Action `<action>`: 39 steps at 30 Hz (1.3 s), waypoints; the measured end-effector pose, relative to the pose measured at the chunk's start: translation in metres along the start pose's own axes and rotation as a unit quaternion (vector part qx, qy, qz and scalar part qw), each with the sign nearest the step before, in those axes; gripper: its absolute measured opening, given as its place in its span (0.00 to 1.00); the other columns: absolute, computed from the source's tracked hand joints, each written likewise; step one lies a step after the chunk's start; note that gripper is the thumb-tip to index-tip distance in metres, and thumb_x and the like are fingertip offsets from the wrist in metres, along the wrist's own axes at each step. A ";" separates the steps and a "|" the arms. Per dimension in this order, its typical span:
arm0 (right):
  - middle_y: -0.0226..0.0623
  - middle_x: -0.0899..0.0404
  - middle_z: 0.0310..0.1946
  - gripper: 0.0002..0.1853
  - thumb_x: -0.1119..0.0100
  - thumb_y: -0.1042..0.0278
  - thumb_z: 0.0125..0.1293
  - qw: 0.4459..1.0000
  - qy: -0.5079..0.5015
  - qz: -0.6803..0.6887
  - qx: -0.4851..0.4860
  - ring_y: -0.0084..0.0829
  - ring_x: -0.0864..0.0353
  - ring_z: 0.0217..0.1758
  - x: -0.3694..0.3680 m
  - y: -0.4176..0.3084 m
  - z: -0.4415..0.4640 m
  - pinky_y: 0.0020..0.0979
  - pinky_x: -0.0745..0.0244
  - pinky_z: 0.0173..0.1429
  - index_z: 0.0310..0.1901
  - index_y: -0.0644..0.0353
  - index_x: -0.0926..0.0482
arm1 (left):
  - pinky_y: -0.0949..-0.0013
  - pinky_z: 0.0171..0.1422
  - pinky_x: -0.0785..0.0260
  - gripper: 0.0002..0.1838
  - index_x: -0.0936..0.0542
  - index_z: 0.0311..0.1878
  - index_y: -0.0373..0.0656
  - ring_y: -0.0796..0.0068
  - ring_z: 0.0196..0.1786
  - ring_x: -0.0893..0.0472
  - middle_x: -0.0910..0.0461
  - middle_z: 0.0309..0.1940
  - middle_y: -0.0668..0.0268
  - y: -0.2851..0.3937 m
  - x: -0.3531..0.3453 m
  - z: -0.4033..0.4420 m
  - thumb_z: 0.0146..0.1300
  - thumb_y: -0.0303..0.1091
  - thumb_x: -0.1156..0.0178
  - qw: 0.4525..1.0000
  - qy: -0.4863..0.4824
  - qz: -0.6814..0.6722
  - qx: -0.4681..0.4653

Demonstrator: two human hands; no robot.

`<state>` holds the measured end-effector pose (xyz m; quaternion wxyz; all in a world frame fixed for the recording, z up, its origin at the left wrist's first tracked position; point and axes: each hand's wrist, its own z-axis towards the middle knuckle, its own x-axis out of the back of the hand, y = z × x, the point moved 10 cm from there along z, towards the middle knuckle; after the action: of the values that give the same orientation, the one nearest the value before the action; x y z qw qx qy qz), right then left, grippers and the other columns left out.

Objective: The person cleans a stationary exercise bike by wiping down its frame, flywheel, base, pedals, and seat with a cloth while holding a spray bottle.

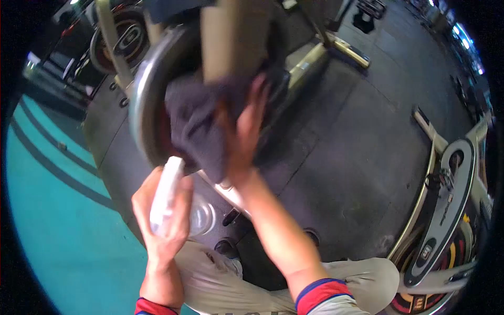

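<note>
In my left hand is a spray bottle with a white trigger head and a clear body. My fingers wrap around its neck. A dark cloth lies under my right hand, which presses it against the beige frame post of an exercise bike. The right hand is blurred, with its fingers stretched along the cloth. Just left of the cloth curves the bike's flywheel, its rim silver. Part of the wheel and post is covered by the cloth.
To the right stands another exercise bike with a grey chain guard. Behind on the left is a further bike wheel. Dark rubber flooring meets a teal floor on the left. My bent knees are close below.
</note>
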<state>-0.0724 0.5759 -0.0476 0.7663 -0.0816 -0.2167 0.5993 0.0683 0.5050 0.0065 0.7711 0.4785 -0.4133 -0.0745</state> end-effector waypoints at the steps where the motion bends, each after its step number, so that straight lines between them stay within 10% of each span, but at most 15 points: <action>1: 0.57 0.55 0.82 0.22 0.53 0.51 0.77 0.999 -0.030 0.010 -0.045 0.78 0.55 0.79 -0.005 -0.001 -0.038 0.75 0.49 0.74 0.70 0.36 0.28 | 0.71 0.29 0.44 0.10 0.26 0.29 0.36 0.79 0.24 0.37 0.32 0.21 0.69 0.006 -0.001 0.002 0.65 0.27 0.36 0.999 0.013 -0.029 -0.011; 10: 0.56 0.44 0.78 0.23 0.35 0.67 0.58 0.985 -0.040 0.048 -0.162 0.69 0.48 0.79 0.000 0.140 0.024 0.56 0.53 0.83 0.56 0.61 0.21 | 0.72 0.30 0.38 0.14 0.19 0.35 0.32 0.79 0.24 0.28 0.24 0.23 0.65 0.026 -0.015 -0.015 0.69 0.35 0.39 0.998 -0.033 -0.031 -0.032; 13: 0.50 0.20 0.61 0.32 0.42 0.49 0.72 0.770 -0.198 0.284 -0.535 0.40 0.19 0.63 -0.058 0.247 -0.017 0.43 0.22 0.66 0.70 0.61 0.29 | 0.72 0.29 0.37 0.14 0.19 0.34 0.32 0.79 0.24 0.27 0.24 0.22 0.65 0.019 -0.021 -0.017 0.69 0.36 0.39 0.998 -0.055 -0.021 -0.013; 15: 0.44 0.19 0.61 0.28 0.55 0.45 0.79 0.473 0.028 0.574 -0.667 0.39 0.18 0.61 -0.096 0.248 -0.105 0.40 0.21 0.63 0.68 0.58 0.26 | 0.72 0.29 0.37 0.12 0.19 0.34 0.33 0.79 0.24 0.27 0.24 0.22 0.66 0.016 -0.029 -0.015 0.69 0.34 0.38 0.998 -0.059 -0.024 -0.026; 19: 0.38 0.28 0.70 0.30 0.63 0.42 0.82 0.350 0.240 0.715 -0.555 0.35 0.29 0.72 -0.112 0.162 -0.155 0.38 0.36 0.77 0.74 0.52 0.34 | 0.74 0.28 0.39 0.12 0.19 0.34 0.35 0.83 0.24 0.30 0.26 0.20 0.70 -0.003 -0.041 -0.009 0.70 0.34 0.37 0.998 -0.065 -0.006 -0.018; 25: 0.37 0.23 0.65 0.31 0.60 0.42 0.81 0.433 0.126 0.517 -0.728 0.34 0.23 0.64 -0.069 0.131 -0.170 0.40 0.30 0.73 0.70 0.59 0.30 | 0.73 0.30 0.37 0.08 0.19 0.36 0.35 0.85 0.27 0.30 0.26 0.22 0.71 -0.045 -0.061 -0.009 0.67 0.32 0.34 0.992 -0.123 0.018 0.034; 32: 0.44 0.24 0.64 0.30 0.58 0.46 0.81 0.528 0.048 0.496 -0.688 0.36 0.24 0.64 -0.038 0.146 -0.147 0.37 0.30 0.70 0.66 0.67 0.28 | 0.50 0.37 0.27 0.16 0.20 0.29 0.35 0.42 0.31 0.18 0.20 0.27 0.44 -0.097 -0.103 -0.020 0.63 0.40 0.36 0.967 -0.194 0.157 -0.045; 35: 0.46 0.25 0.67 0.31 0.57 0.48 0.81 0.554 0.034 0.463 -0.691 0.37 0.25 0.67 -0.034 0.147 -0.146 0.35 0.34 0.72 0.67 0.71 0.29 | 0.53 0.38 0.28 0.12 0.18 0.34 0.37 0.40 0.31 0.20 0.20 0.26 0.46 -0.101 -0.092 -0.017 0.65 0.38 0.36 0.965 -0.183 0.178 -0.070; 39: 0.49 0.25 0.67 0.32 0.57 0.49 0.80 0.629 -0.011 0.382 -0.677 0.38 0.26 0.69 -0.021 0.146 -0.140 0.34 0.37 0.73 0.66 0.74 0.28 | 0.60 0.36 0.27 0.13 0.18 0.34 0.36 0.63 0.26 0.17 0.22 0.21 0.53 -0.077 -0.064 -0.016 0.65 0.38 0.34 0.967 -0.168 0.177 -0.069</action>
<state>-0.1449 0.6133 -0.2336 0.1958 -0.6459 -0.5195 0.5239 0.0596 0.5072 -0.0945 0.7228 0.3240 -0.6088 -0.0449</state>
